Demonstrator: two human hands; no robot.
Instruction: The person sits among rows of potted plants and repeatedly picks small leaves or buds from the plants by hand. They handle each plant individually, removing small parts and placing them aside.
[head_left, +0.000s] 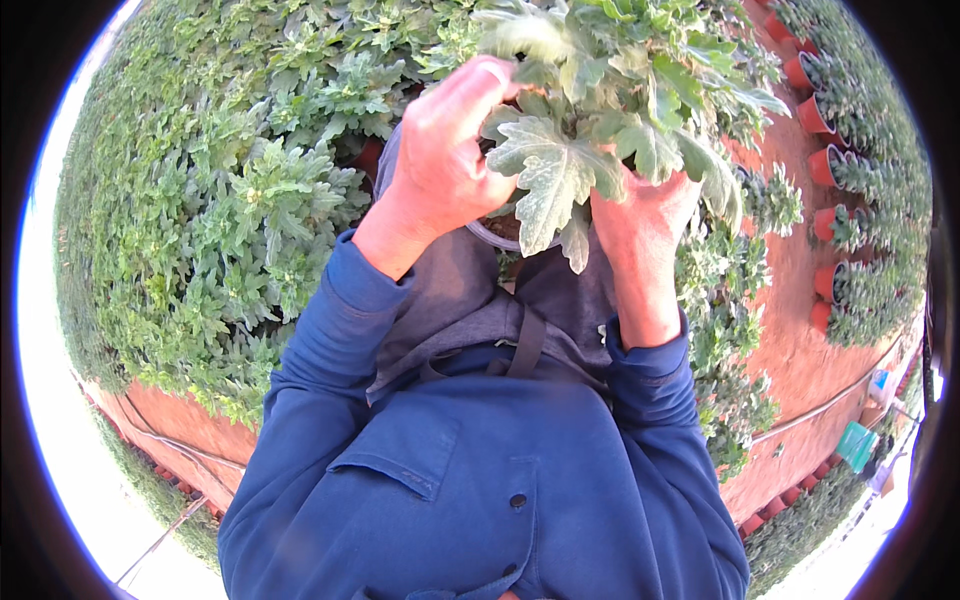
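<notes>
A leafy potted plant (559, 169), by its lobed leaves a chrysanthemum, stands before me with its foliage between my two hands. Below the leaves show part of a pale pot rim (491, 238) and some dark soil, close against my grey trousers. My left hand (450, 150) is raised at the plant's left side, its fingertips in among the leaves. Lower on the right, my right hand (646, 225) reaches under the foliage. Leaves cover most of its fingers, so its grip is hidden. Whether the left fingers pinch a leaf or stem is unclear.
Dense rows of similar plants (225, 225) fill the left side. More foliage (724, 322) grows close by my right arm. Beyond it runs a reddish dirt path (795, 300), edged by several red pots (823, 165). A thin hose (817, 411) crosses the path near a green container (856, 446).
</notes>
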